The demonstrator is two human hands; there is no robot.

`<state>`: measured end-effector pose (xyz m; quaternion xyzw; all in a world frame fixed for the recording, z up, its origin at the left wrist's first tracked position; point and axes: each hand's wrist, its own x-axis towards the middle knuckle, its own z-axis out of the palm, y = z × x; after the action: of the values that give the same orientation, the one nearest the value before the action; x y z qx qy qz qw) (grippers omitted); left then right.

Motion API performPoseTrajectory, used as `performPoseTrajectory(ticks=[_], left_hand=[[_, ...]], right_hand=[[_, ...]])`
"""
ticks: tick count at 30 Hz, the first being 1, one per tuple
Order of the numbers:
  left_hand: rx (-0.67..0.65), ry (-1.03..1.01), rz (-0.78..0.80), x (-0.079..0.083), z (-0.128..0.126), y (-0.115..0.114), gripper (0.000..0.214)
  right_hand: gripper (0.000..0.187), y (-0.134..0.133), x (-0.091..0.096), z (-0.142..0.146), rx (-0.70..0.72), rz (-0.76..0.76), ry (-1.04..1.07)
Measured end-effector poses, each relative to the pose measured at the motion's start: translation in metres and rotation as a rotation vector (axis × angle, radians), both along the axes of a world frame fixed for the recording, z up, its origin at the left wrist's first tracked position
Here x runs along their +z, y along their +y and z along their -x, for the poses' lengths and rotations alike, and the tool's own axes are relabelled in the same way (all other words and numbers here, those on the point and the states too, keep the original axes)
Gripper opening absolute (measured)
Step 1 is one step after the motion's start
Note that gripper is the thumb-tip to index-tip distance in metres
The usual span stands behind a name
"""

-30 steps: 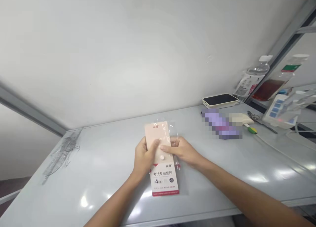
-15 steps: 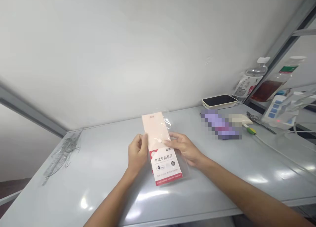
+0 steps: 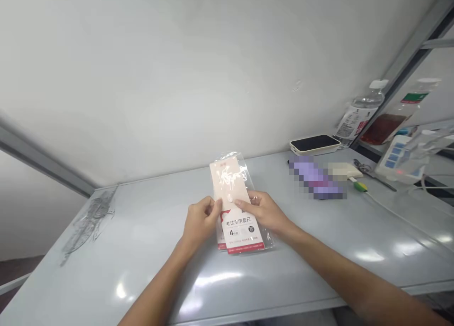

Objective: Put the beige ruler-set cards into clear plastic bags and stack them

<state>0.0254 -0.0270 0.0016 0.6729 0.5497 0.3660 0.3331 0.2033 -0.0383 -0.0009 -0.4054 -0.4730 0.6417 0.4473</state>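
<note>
A flat ruler-set packet [image 3: 244,231], with a pale pink upper part and a white and red printed lower part, is held above the desk in a clear plastic sleeve [image 3: 246,172]. My left hand [image 3: 203,218] is closed on its left edge, thumb on the front. From the right, my right hand [image 3: 264,210] pinches it, with the thumb near a small white round button [image 3: 230,198] in the middle. A second red and white edge peeks out behind the packet at lower left. The fingers behind it are hidden.
Along the right side lie a phone [image 3: 315,144], a blurred purple item [image 3: 315,177], a white cable [image 3: 390,208], and a power strip [image 3: 397,160]. Two bottles, one clear [image 3: 360,113] and one with brown liquid [image 3: 386,123], stand near the frame. A crumpled clear plastic piece [image 3: 92,217] lies left.
The packet has shifted slightly up and right in both hands. More of the clear sleeve and of the second red and white edge behind it now shows.
</note>
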Motion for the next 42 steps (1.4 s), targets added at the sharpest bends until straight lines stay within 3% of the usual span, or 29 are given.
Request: performPoseTrajectory(ticks=[3,8,15,22,26,30,42], left_hand=[[-0.037,0.063,-0.008,-0.004,-0.003,-0.003,0.036],[-0.156,-0.062,0.041,-0.008,-0.010,-0.011,0.030],[-0.154,-0.120,0.074,-0.007,-0.011,-0.013,0.032],[-0.087,-0.312,0.159,-0.005,-0.009,-0.008,0.033],[-0.166,-0.429,0.244,-0.005,-0.013,-0.007,0.031],[-0.247,-0.425,0.253,-0.004,-0.013,-0.006,0.033],[-0.212,-0.469,0.289,-0.002,-0.011,-0.008,0.030]], right_hand=[[0.028,-0.001,-0.002,0.003,-0.031,-0.034,-0.121],[0.025,-0.005,-0.005,0.008,-0.047,-0.026,-0.228],[0.027,-0.006,-0.005,0.010,-0.050,-0.038,-0.235],[0.031,-0.008,-0.001,0.007,-0.024,-0.043,-0.140],[0.033,-0.009,-0.001,0.007,0.000,-0.054,-0.105],[0.033,-0.009,0.000,0.006,-0.005,-0.058,-0.106],[0.035,-0.010,-0.004,0.008,0.108,-0.107,-0.085]])
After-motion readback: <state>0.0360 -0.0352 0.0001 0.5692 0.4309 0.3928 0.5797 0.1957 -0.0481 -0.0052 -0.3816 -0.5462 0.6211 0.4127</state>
